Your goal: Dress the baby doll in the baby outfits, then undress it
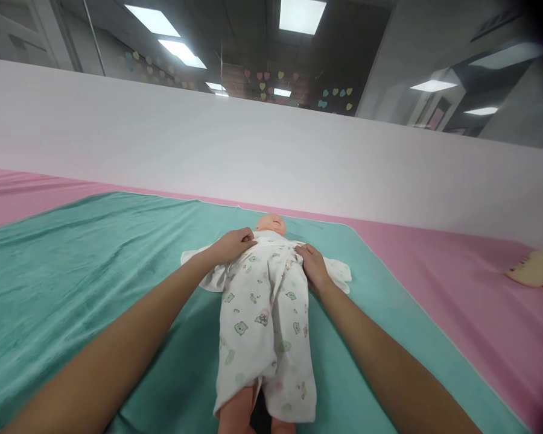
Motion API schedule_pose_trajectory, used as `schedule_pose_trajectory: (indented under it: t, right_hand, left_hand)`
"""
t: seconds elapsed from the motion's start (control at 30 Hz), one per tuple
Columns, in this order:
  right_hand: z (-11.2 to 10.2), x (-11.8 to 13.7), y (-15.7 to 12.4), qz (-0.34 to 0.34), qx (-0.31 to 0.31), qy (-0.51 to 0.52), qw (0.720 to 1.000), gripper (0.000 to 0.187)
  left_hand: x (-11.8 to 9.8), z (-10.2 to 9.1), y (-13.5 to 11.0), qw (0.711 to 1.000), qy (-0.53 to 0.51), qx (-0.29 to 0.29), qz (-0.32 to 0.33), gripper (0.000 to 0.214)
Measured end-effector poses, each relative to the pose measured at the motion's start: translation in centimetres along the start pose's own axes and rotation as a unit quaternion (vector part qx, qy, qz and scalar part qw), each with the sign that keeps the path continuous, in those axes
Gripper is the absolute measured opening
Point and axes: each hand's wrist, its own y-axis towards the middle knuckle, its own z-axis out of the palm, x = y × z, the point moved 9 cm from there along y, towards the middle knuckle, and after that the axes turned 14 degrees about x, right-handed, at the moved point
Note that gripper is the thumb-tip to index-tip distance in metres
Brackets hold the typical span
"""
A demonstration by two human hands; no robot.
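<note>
A baby doll (272,224) lies on its back with its head toward the wall. It wears a white top (339,272) whose sleeves spread out to both sides, and white printed pants (265,319) with green animal figures. The pants reach high up its body, and the lower legs (239,415) stick out of the cuffs. At the left side of the gathered waistband, my left hand (236,246) is closed with curled fingers. My right hand (313,265) grips the waistband on the other side, its thumb partly hidden.
Beneath the doll is a teal blanket (95,259) with some wrinkles, spread over a pink sheet (438,277). A low white wall (253,150) with glass above it runs behind. A yellowish object (536,268) lies at the far right edge.
</note>
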Motion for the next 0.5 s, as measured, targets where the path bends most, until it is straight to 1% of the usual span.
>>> schedule_pose_trajectory:
  t: [0.07, 0.13, 0.23, 0.3, 0.4, 0.5]
  right_hand:
    - [0.0, -0.5, 0.2, -0.001, -0.013, -0.015, 1.000, 0.034]
    - [-0.2, -0.4, 0.2, -0.010, -0.023, -0.038, 0.999, 0.036]
    - [-0.2, 0.4, 0.0, -0.032, -0.022, -0.074, 0.997, 0.037]
    - [-0.1, 1.0, -0.2, -0.045, -0.008, -0.107, 0.993, 0.038]
    - [0.2, 1.3, -0.5, -0.051, 0.010, -0.140, 0.989, 0.039]
    - [0.3, 1.3, -0.7, -0.045, 0.008, -0.154, 0.987, 0.039]
  left_hand:
    - [0.0, 0.0, -0.2, 0.999, -0.037, 0.025, -0.007, 0.029]
    - [0.0, 0.0, -0.5, 0.996, -0.071, 0.059, -0.015, 0.029]
    - [0.0, 0.1, -0.9, 0.990, -0.097, 0.101, -0.016, 0.016]
    - [-0.3, 0.0, -1.1, 0.991, -0.081, 0.103, 0.000, 0.014]
    - [-0.7, -0.3, -1.2, 0.995, -0.048, 0.084, 0.019, 0.016]
    - [-0.8, -0.5, -1.3, 0.996, -0.073, 0.056, 0.019, 0.022]
